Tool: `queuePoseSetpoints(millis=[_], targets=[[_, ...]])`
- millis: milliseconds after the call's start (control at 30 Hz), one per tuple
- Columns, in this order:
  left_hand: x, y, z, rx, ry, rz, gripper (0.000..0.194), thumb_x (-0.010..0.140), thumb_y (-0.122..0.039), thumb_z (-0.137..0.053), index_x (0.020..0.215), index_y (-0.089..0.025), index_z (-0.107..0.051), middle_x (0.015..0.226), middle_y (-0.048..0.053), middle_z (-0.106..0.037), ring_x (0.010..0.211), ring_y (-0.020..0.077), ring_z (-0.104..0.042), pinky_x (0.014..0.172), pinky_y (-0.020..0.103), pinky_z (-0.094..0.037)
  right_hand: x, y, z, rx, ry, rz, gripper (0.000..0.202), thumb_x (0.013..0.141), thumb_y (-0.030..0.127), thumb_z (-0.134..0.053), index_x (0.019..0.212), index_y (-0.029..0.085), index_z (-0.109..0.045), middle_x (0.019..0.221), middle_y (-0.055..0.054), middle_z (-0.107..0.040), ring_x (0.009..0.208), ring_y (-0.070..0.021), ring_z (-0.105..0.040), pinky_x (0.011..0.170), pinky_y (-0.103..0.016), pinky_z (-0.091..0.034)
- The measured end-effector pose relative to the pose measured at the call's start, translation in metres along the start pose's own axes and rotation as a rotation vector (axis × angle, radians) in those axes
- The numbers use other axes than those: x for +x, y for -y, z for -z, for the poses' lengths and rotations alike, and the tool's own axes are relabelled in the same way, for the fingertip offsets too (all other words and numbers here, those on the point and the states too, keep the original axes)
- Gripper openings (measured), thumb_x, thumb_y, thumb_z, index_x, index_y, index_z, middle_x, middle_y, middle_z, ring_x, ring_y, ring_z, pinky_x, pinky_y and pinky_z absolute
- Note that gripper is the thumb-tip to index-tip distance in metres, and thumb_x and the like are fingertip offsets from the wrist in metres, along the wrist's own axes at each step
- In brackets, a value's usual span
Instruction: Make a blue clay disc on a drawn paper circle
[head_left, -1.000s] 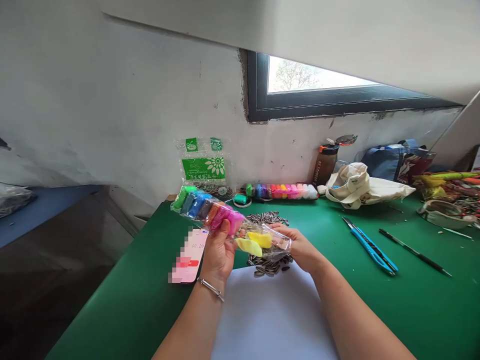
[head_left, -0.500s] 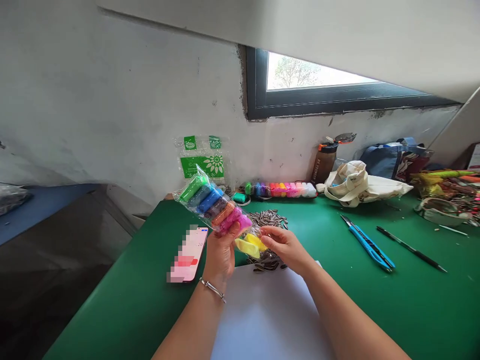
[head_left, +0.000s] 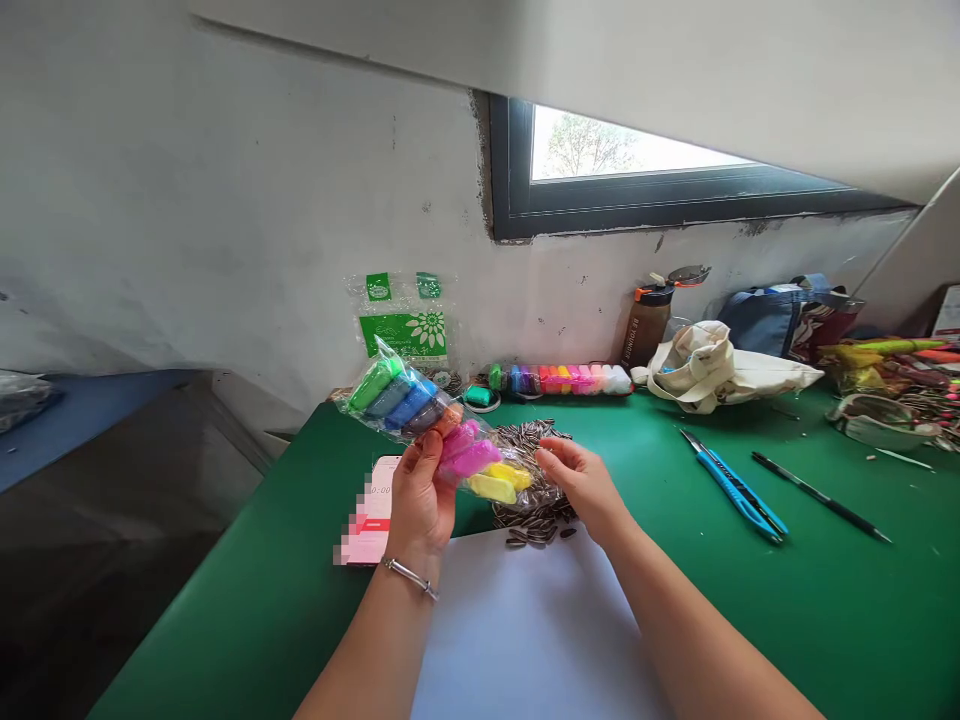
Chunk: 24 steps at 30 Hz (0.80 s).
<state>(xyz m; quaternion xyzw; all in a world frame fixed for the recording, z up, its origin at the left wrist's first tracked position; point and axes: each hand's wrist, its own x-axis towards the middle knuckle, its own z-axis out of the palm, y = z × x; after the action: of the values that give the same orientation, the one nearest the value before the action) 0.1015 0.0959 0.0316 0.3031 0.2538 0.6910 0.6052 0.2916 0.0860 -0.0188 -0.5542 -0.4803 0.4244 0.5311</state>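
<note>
My left hand (head_left: 424,490) is closed around a clear plastic bag of coloured modelling clay (head_left: 405,398), its thumb over the orange piece. Green, blue and dark pieces fill the upper left end, with pink ones in the middle. Yellow pieces (head_left: 496,484) lie at the lower right end. There my right hand (head_left: 589,490) pinches the film of the bag between thumb and fingers. Beneath the bag is a heap of striped sunflower seeds (head_left: 534,436), partly hidden. A white sheet of paper (head_left: 517,620) lies under my forearms.
A phone (head_left: 367,540) lies left of my left hand. To the right are a blue utility knife (head_left: 735,488) and a pen (head_left: 821,496). Along the wall stand a green-printed bag (head_left: 405,330), another clay pack (head_left: 562,379), a bottle (head_left: 649,325) and a cloth bag (head_left: 697,365).
The clay bag has tilted flatter and stretched out between my hands. My left hand has shifted left, its thumb now on the orange piece instead of the pink. My right hand moved slightly right.
</note>
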Motion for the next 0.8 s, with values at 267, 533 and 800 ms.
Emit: queuePoseSetpoints(millis=[267,533,800], targets=[[0.003,-0.002,0.000,-0.012,-0.111,-0.046,0.023,0.079,-0.034,-0.068,0.098,-0.020,-0.068,0.121,0.006,-0.062,0.104,0.0231,-0.061,0.072,0.031,-0.056,-0.004,0.014,0.013,0.173,0.158,-0.164,0.039,0.073,0.056,-0.063,0.087,0.020,-0.065,0.059,0.002,-0.057,0.056,-0.0134,-0.053,0.053,-0.025,-0.043],[0.011,-0.006,0.006,-0.105,-0.318,0.017,0.024,0.092,-0.037,-0.048,0.106,-0.027,-0.064,0.110,0.003,-0.066,0.094,0.0213,-0.065,0.074,0.040,-0.056,-0.010,0.018,0.012,0.573,0.286,-0.099,0.029,0.069,0.035,-0.075,0.089,0.019,-0.063,0.088,-0.004,-0.066,0.087,-0.0176,-0.062,0.082,-0.031,-0.047],[0.013,0.011,-0.004,-0.070,-0.265,0.144,0.027,0.091,-0.038,-0.050,0.106,-0.019,-0.062,0.101,0.009,-0.069,0.090,0.0192,-0.066,0.077,0.035,-0.056,-0.004,0.013,0.005,0.583,0.050,-0.081,0.032,0.073,0.046,-0.069,0.070,0.020,-0.050,0.058,0.006,-0.050,0.053,-0.0083,-0.049,0.053,-0.022,-0.042]])
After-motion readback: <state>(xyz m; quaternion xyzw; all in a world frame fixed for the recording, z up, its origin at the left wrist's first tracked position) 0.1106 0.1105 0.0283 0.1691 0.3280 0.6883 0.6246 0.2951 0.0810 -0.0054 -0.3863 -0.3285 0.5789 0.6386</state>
